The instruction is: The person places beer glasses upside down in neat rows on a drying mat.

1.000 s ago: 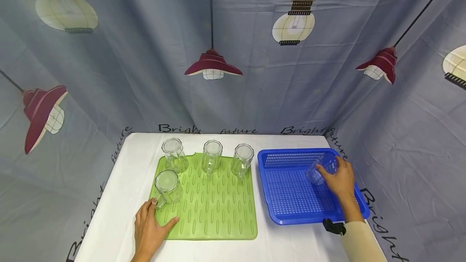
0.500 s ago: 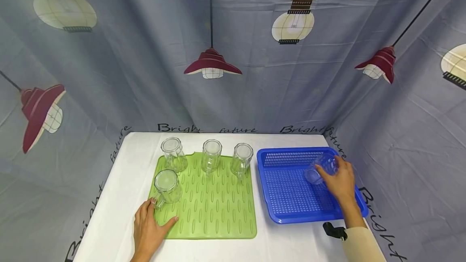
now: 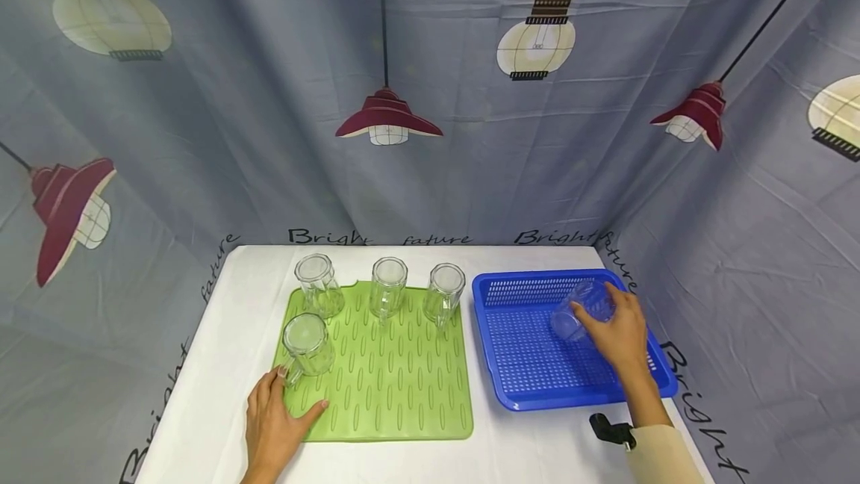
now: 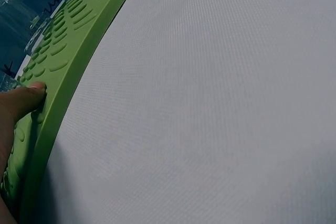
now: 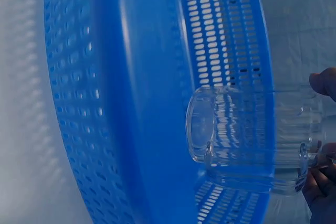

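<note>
My right hand [image 3: 619, 334] grips a clear glass mug [image 3: 579, 311] between thumb and fingers, over the right part of a blue plastic basket [image 3: 497, 364]. In the right wrist view the mug [image 5: 247, 129] lies sideways, its base toward the basket's middle and its handle along the lower side. My left hand [image 3: 274, 424] rests at the front left corner of a green ribbed mat [image 3: 403, 394], thumb pressed on its surface. The left fingertips lie right at the handle of an upside-down glass mug [image 3: 309, 346].
Three more glass mugs stand upside down along the mat's back edge: left [image 3: 319, 286], middle [image 3: 387, 288] and right [image 3: 444, 295]. A white cloth [image 3: 524, 447] covers the table. Grey curtains [image 3: 430, 193] printed with lamps close off the back and sides.
My right hand and the mug in it have shifted a little left within the basket. The left hand has stayed at the mat's corner. The head view has drifted slightly.
</note>
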A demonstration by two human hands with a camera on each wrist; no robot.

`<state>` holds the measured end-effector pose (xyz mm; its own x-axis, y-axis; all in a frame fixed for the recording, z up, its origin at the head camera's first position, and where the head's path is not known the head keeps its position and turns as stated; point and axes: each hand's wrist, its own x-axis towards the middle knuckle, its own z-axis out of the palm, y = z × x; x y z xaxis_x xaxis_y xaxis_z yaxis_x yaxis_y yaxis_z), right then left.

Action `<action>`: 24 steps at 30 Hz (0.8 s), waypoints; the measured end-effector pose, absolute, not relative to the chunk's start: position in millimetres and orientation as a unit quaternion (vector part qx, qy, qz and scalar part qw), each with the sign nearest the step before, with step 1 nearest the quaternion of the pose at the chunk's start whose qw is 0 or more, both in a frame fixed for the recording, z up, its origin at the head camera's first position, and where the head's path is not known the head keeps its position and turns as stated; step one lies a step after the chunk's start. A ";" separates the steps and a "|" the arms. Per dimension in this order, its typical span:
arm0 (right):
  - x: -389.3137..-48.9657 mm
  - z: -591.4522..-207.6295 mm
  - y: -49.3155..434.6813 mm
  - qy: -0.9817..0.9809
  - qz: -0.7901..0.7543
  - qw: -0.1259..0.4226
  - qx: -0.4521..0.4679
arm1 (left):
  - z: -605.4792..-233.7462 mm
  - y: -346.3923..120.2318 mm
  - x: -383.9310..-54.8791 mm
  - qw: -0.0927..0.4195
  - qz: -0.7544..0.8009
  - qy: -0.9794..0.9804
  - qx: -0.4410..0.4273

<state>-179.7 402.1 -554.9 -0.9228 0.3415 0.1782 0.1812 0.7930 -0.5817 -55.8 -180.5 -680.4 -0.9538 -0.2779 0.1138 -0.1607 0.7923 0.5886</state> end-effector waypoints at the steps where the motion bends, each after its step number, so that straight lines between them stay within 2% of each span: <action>1: -178.6 -553.7 399.9 -0.936 0.292 0.142 -0.137 | -680.8 -180.6 -55.6 0.096 -0.301 -0.942 0.117; 11: -175.1 -542.6 380.4 -0.930 0.303 0.190 -0.087 | -682.5 -180.9 -56.2 0.107 -0.299 -0.942 0.110; 24: -169.5 -533.4 364.1 -0.929 0.302 0.205 -0.055 | -679.6 -180.4 -53.2 0.099 -0.309 -0.939 0.112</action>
